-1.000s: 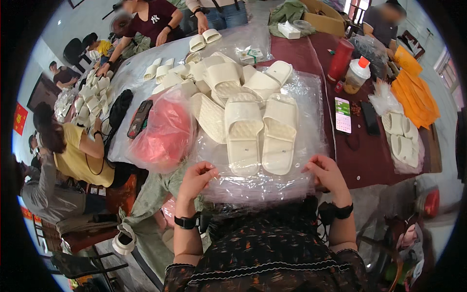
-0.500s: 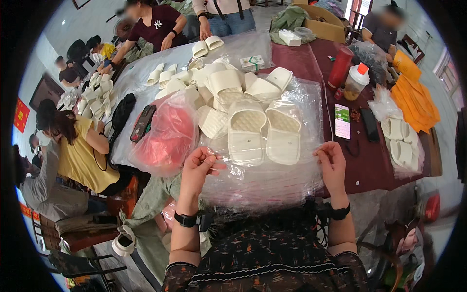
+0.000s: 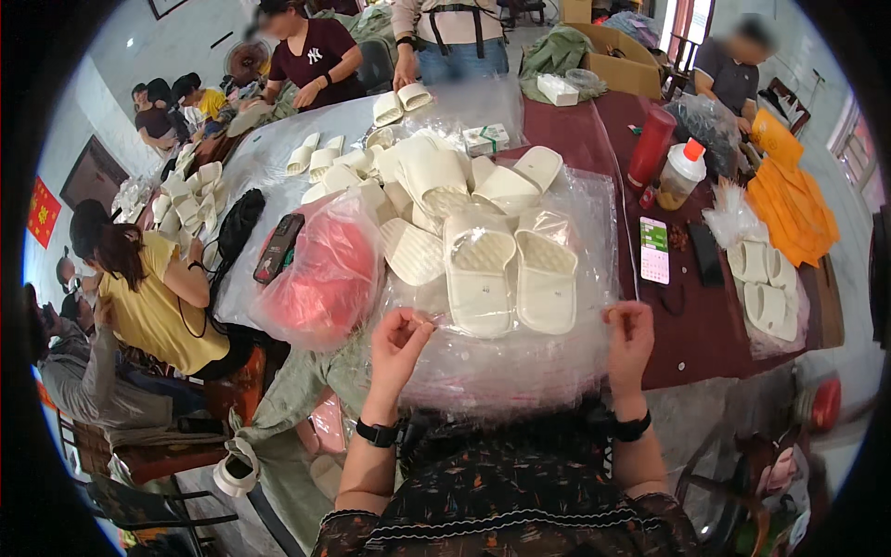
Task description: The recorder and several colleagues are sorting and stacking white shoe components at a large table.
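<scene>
A pair of cream slippers, a left one (image 3: 480, 292) and a right one (image 3: 547, 292), lies side by side in front of me under shiny clear film that looks like a plastic bag (image 3: 534, 345). My left hand (image 3: 397, 345) pinches the film's near left edge between thumb and fingertips. At the near right, my right hand (image 3: 630, 342) is also closed in a pinch on the film. Beneath lies a stack of flat clear bags (image 3: 483, 382). More loose slippers (image 3: 432, 176) are heaped just beyond the pair.
A pink bundle in clear plastic (image 3: 320, 269) sits left of the stack, beside a dark phone (image 3: 278, 249). To the right are a lit phone (image 3: 654, 251), a lidded cup (image 3: 681, 172), a red flask (image 3: 652, 144) and bagged slippers (image 3: 768, 288). Several people work around the table.
My view has shifted a little, so the table and slippers sit lower in it. Both hands keep their pinch. Across the table, the person in the dark red top has drawn their arms in.
</scene>
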### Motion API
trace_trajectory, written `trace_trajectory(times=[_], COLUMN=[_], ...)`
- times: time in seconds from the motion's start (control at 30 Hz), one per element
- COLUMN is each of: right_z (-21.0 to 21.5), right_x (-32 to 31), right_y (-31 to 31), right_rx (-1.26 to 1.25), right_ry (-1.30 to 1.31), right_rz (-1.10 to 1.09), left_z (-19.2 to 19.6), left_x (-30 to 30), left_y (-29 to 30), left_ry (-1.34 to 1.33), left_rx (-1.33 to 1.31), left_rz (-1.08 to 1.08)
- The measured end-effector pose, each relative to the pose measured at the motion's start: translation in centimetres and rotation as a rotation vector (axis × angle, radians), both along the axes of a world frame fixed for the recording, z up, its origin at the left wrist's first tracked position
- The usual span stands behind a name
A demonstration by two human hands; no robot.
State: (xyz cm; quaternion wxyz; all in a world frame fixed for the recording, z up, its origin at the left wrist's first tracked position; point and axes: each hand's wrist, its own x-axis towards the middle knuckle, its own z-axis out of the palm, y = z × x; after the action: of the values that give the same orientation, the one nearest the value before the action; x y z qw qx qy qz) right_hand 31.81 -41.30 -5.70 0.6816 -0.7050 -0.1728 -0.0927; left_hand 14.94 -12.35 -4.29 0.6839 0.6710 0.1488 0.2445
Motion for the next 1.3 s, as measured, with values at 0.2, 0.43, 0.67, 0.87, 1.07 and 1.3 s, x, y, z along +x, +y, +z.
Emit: trace_trajectory(times=[0.2, 0.43, 0.67, 0.87, 1.07, 1.3], right_z=[-2.4, 0.9, -3.4, -2.0, -1.7, -2.5], right_x=[-1.3, -3.6, -4.3, -4.1, -4.7, -5.1], right_y=[0.3, 0.7, 3.7, 3.7, 3.6, 3.7], right_rx=[-0.640, -0.722, -0.810, -0.821, -0.828, -0.800], right_ry=[-0.177, -0.510, -0.299, -0.565, -0.322, -0.317], right_rz=[0.035, -0.076, 0.206, 0.117, 0.237, 0.138], left_z=[-4.2, -3.7, -3.7, -2.4, -3.1, -5.8], left_x=[-1.3, 0.8, 1.6, 3.5, 5.7, 6.2], left_y=[1.1, -3.0, -4.8, -5.0, -6.3, -5.5], left_ry=[0.140, 0.270, 0.164, 0.209, 0.216, 0.379], left_rx=[-0.019, 0.114, -0.098, -0.431, -0.217, -0.120], left_rz=[0.049, 0.191, 0.147, 0.008, -0.113, -0.006])
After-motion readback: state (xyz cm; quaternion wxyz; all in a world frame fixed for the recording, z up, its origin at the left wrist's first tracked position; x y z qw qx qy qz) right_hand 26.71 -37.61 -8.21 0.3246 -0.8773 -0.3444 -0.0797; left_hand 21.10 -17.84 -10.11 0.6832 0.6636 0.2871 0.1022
